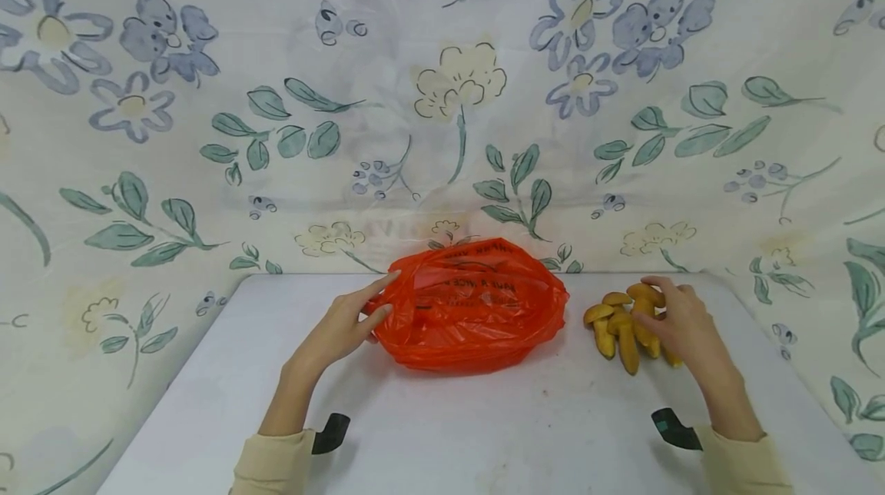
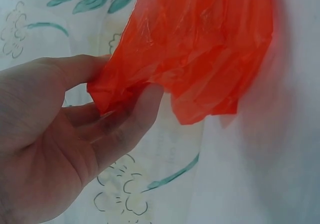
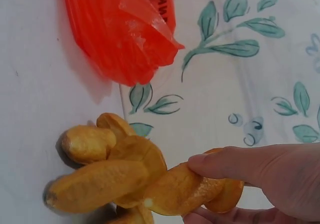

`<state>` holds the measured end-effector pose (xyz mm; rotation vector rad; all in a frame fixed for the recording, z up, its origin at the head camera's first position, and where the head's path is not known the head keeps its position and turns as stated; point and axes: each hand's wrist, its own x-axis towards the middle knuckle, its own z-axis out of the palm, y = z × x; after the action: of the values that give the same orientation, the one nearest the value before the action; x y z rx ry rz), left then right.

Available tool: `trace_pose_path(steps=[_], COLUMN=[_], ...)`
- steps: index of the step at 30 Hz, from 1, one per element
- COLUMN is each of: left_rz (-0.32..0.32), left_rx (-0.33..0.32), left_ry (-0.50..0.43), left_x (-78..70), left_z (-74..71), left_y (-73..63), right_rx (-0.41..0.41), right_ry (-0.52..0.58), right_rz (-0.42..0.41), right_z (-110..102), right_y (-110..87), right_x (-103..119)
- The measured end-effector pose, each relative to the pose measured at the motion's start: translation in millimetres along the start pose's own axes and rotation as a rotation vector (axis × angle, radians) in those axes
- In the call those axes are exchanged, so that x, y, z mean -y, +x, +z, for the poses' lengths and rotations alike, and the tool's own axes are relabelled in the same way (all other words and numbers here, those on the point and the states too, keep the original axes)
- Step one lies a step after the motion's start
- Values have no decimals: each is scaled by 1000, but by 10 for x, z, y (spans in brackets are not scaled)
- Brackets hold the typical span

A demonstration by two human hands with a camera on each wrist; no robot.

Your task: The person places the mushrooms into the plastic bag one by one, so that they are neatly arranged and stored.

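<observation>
A translucent red plastic bag (image 1: 477, 310) with dark print lies in the middle of the white table, its mouth spread wide. At its left end, my left hand (image 1: 344, 323) grips the edge; in the left wrist view the thumb and fingers lie on either side of the crumpled film (image 2: 200, 44). Over on the right, my right hand (image 1: 686, 322) pinches a yellow-brown mushroom (image 3: 172, 190) between thumb and fingers. Several similar mushrooms (image 1: 625, 341) lie in a cluster beside and under that hand, caps toward the back.
The white table (image 1: 442, 433) reaches back to a floral-patterned cloth (image 1: 387, 95), which also hangs at both sides. Black wrist mounts (image 1: 332, 433) stick out from both cuffs, close over the tabletop.
</observation>
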<state>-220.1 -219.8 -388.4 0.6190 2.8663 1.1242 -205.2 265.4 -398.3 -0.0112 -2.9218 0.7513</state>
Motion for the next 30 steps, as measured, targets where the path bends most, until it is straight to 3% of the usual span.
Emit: trace_pose_path(steps=[16,23,30], left_rz=[23,18,27], left_rx=[-12,-14,-17], left_ry=[34,34,40], left_x=[23,23,19], left_z=[14,23,25], left_y=[-1,6,12], right_rx=[28,56,62], right_ry=[26,35,34], right_rz=[-49,-2,-10], right_z=[-80,-116,-105], right_y=[137,172,186], right_x=[404,594,661])
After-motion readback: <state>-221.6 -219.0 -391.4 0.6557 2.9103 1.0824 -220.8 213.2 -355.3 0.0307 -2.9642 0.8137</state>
